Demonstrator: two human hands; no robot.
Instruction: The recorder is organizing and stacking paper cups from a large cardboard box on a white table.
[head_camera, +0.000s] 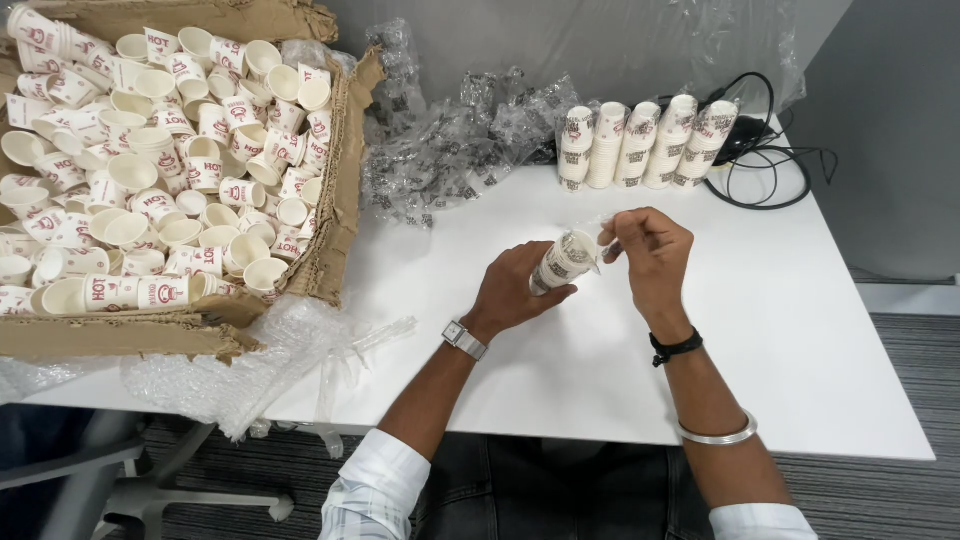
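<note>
My left hand (515, 290) grips a short stack of small cream paper cups (565, 260) with red print, lying sideways over the white table (800, 330). My right hand (650, 250) pinches thin clear plastic wrap at the open end of that stack. Both hands meet near the table's middle. A watch sits on my left wrist, a black band and a metal bangle on my right arm.
A torn cardboard box (335, 210) at the left holds several loose paper cups. Wrapped cup stacks (640, 145) lie in a row at the back. Crumpled clear wrappers (450, 150) pile behind, black cables (770, 160) at the back right, bubble wrap (250, 360) at the front left.
</note>
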